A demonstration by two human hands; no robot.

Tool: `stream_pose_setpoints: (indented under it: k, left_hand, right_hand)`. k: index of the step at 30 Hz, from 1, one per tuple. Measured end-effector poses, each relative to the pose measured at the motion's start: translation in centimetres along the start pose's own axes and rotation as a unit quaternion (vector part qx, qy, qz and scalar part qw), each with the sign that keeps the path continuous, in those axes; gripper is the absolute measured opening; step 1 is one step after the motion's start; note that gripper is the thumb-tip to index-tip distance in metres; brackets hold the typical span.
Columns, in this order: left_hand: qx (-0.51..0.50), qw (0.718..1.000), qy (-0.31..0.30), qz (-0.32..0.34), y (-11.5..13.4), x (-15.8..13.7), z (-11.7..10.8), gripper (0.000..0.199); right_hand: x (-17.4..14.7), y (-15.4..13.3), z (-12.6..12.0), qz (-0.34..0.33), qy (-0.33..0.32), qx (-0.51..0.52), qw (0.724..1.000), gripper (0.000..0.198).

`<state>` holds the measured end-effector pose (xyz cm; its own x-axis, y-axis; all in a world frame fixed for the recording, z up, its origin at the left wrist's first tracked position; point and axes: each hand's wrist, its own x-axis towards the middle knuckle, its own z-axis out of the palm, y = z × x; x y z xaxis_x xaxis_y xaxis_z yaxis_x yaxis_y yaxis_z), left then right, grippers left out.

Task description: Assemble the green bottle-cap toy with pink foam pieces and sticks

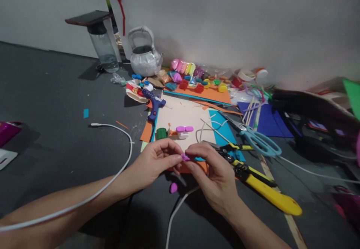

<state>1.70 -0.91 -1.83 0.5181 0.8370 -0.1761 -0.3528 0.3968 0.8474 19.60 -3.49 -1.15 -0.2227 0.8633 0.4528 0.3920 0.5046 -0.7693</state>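
Between the fingertips of my left hand [157,162] and my right hand [215,176] is a small purple-pink piece of modelling clay [185,158], pinched to an uneven, pointed shape. Both hands are closed, thumb and fingers meeting at the piece from either side. A pink clay lump [173,187] lies on the dark table just below them. Beyond my fingers, on pale paper [180,110], stands a small white clay form with a pink top [184,129]. An orange piece adjoins it, and a green cylinder [161,133] is to its left.
A blue glue gun [154,104] lies left of the paper. Teal-handled scissors [258,140] and yellow-handled pliers [267,192] lie to the right. Colourful clay pieces [199,86], a kettle [144,59] and a bottle [104,48] stand behind. A white cable [131,144] crosses my left forearm.
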Motion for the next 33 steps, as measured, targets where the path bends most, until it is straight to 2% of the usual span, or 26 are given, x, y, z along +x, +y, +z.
stream_pose_setpoints:
  k: [6, 12, 19, 33]
  left_hand:
    - [0.020, 1.000, 0.017, 0.001, 0.10, -0.01, 0.20, 0.023]
    - [0.027, 1.000, 0.004, 0.015, 0.24, 0.01, 0.13, 0.023]
    - [-0.017, 0.999, 0.001, -0.029, 0.15, 0.22, -0.16, 0.020]
    - [-0.024, 0.999, -0.001, -0.035, 0.17, 0.26, -0.09, 0.020]
  right_hand:
    - [0.01, 0.13, 0.22, 0.003, -0.009, 0.012, 1.000, 0.018]
    - [0.15, -0.10, 0.26, -0.005, 0.004, 0.004, 1.000, 0.012]
    - [0.13, -0.10, 0.23, -0.013, 0.004, -0.010, 1.000, 0.013]
    - [0.21, -0.10, 0.23, -0.034, -0.002, -0.037, 0.999, 0.011]
